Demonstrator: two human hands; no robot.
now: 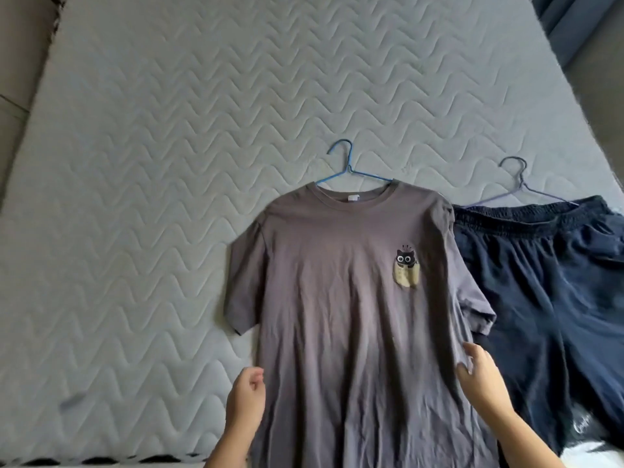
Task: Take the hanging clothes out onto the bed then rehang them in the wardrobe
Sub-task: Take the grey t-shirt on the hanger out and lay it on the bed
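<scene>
T-shirt (337, 298) lies on bed (162, 170), blue hanger (348, 167) inside.

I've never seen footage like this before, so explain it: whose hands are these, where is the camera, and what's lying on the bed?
No machine here: a person wears a camera on the head, looking down at their own hands. Below is a bed's quilted grey mattress. A grey T-shirt with a small cat print lies on it, on a blue hanger. To its right lie navy shorts on a dark hanger, partly under the shirt's sleeve. The right hand pinches the shirt's right edge. The left hand is curled at its left edge; whether it grips cloth is unclear.
</scene>
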